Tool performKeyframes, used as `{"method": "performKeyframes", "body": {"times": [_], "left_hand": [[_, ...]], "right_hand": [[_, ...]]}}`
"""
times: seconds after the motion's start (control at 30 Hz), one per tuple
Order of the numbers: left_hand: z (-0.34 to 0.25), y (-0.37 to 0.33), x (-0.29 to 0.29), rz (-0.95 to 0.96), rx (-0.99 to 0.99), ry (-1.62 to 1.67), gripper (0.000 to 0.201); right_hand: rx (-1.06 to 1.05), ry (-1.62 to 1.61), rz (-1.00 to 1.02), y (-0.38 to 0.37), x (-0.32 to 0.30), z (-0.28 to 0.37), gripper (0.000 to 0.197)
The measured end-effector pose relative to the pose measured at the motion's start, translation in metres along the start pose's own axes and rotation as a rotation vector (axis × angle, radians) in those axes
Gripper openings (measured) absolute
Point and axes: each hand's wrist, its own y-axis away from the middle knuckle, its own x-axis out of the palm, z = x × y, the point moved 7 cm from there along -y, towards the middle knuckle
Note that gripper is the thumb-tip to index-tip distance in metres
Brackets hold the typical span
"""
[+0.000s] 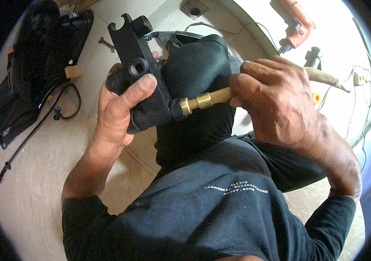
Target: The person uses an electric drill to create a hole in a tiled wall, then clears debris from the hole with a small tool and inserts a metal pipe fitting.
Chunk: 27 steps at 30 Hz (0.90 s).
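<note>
Black fitting [140, 82]: a moulded plastic part with a forked top end and a round socket on its side, held upright above the person's raised knee [203, 82], near the middle of the view. A brass threaded stem [198, 101] enters its lower right side; the stem's knurled collar sits just outside the fitting.

Left hand [118, 108] is wrapped around the fitting from the left, thumb pressed across the front just below the socket. Right hand [277, 102] is closed on the stem's outer end, fingers curled over it; the stem runs level between the two hands.

On the floor [33, 191], well to the left, lies a black housing [33, 74] with a thin black cable [42, 126] trailing from it. A small wrench [106, 44] lies beyond the fitting. An orange drill [297, 24] rests at the upper right, near a white power strip [360, 78].
</note>
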Motion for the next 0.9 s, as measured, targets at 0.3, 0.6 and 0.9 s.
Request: {"method": "performKeyframes", "body": {"times": [0.3, 0.6, 0.9], "left_hand": [[-0.004, 0.002, 0.0, 0.001, -0.008, 0.027, 0.045], [-0.003, 0.007, 0.006, -0.06, -0.015, 0.118, 0.048], [-0.065, 0.028, 0.041, -0.013, 0.265, -0.076, 0.058]], "right_hand": [[0.077, 0.008, 0.105, 0.0, -0.002, -0.006, 0.019], [0.714, -0.583, -0.159, 0.066, 0.018, -0.027, 0.03], [0.622, -1.511, -0.572, 0.037, 0.013, -0.01, 0.038]]}}
